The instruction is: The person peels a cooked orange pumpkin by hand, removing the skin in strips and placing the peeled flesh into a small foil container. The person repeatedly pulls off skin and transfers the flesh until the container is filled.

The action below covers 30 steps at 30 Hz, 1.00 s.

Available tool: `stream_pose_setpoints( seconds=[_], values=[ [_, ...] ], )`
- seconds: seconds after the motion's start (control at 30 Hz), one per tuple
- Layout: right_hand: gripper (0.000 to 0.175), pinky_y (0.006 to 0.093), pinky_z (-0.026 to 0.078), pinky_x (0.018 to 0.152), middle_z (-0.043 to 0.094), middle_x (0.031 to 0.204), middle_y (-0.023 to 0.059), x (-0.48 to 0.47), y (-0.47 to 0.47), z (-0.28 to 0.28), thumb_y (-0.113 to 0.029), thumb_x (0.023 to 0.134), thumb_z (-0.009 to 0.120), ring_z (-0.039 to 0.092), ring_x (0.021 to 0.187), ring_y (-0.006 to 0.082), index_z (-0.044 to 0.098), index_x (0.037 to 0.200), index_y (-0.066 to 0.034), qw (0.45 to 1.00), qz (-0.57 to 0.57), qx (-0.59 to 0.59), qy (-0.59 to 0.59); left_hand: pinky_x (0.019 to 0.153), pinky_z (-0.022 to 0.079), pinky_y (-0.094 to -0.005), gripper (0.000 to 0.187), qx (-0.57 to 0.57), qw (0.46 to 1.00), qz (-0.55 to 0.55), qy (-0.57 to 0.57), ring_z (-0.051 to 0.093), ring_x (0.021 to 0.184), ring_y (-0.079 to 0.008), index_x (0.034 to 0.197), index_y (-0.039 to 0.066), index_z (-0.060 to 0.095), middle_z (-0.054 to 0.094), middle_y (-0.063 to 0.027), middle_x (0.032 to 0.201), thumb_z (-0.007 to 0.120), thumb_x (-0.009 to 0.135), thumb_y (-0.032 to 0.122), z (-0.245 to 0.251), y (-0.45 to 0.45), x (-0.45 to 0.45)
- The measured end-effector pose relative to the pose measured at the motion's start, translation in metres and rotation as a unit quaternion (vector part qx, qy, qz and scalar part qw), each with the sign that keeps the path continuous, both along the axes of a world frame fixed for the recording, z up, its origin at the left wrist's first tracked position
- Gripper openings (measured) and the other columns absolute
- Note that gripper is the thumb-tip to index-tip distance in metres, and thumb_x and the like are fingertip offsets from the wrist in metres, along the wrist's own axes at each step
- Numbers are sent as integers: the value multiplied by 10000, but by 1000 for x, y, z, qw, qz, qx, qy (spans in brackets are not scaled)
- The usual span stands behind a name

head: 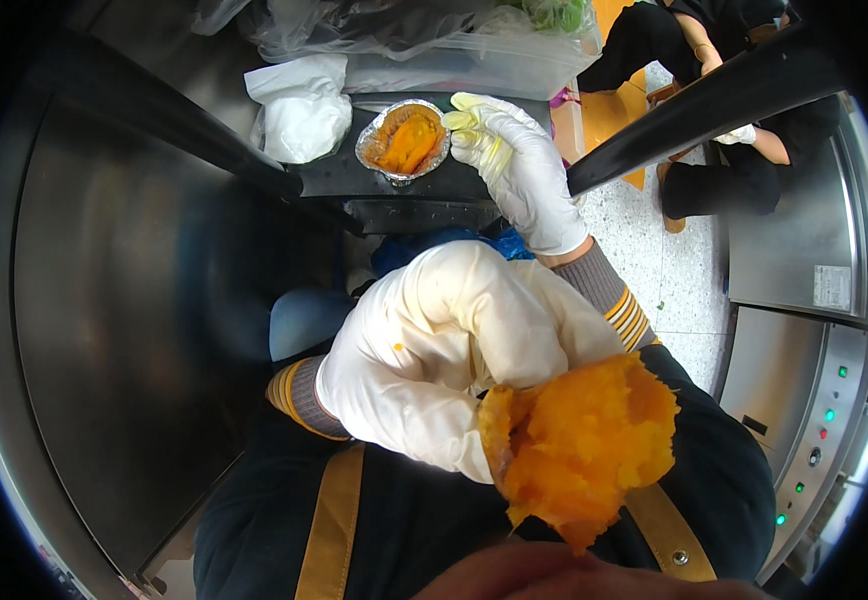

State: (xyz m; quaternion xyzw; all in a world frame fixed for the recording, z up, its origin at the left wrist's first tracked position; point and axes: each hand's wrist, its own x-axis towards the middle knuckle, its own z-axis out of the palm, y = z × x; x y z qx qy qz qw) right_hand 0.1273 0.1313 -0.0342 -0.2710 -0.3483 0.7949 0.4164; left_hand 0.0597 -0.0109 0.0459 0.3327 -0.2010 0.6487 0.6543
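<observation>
My left hand (449,337), in a white glove, grips a torn chunk of orange cooked flesh, apparently sweet potato (584,442), between thumb and fingers. The chunk is close to the camera, just above my face at the bottom of the view. Farther off, my right hand (516,165) wears a white glove with yellow stains on its fingers. Its loosely bent fingertips are beside the right rim of a crinkled foil cup (443,159); contact with the rim is unclear. More orange flesh (408,146) lies in that cup.
The cup stands on a black surface (329,180), with a white paper-wrapped bundle (303,120) on its left. Behind is a clear plastic tub (449,71) with bags. Black posts (711,112) flank me. Another person (741,157) sits at upper right, near steel appliances (786,232).
</observation>
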Motion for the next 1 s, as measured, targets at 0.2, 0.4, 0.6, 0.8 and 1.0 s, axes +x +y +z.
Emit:
stream_pose_setpoints(
  seconds=[0.2,0.4,0.6,0.8,1.0],
  values=[
    [302,294,562,839,622,1188,177,-2,1,2,-132,1014,462,647,1010,227,561,1226,58,1000,-4,-13,-1,603,479,-365,232,37,996,-42,74,583,676,-263,845,-8,611,604,-199,862,738,845,186,15,2,-13],
    [319,323,539,846,639,1143,191,-3,0,3,-118,1003,432,639,978,232,562,1221,77,1000,-11,3,-13,619,510,-373,253,80,990,10,115,616,698,-296,896,6,632,619,-194,884,743,847,229,12,1,-21],
    [316,328,545,840,627,1166,198,-3,-1,3,-114,1001,439,639,980,236,560,1218,81,1000,-19,0,-18,611,516,-376,289,81,989,35,122,624,699,-303,973,20,623,617,-182,876,756,838,239,20,-3,-23],
    [316,331,551,840,619,1189,198,-3,-1,4,-115,1001,443,638,1004,241,554,1224,80,1000,-17,-6,-7,650,515,-402,323,62,989,60,119,631,734,-322,1051,25,608,609,-182,894,754,834,214,17,-13,-24],
    [321,333,552,850,612,1205,194,-3,-2,4,-118,1004,439,637,1012,244,550,1234,75,1000,-18,-1,-17,930,508,-544,324,13,996,39,82,653,959,-419,1155,-12,572,593,-245,1085,691,868,80,14,-30,-31]
  ],
)
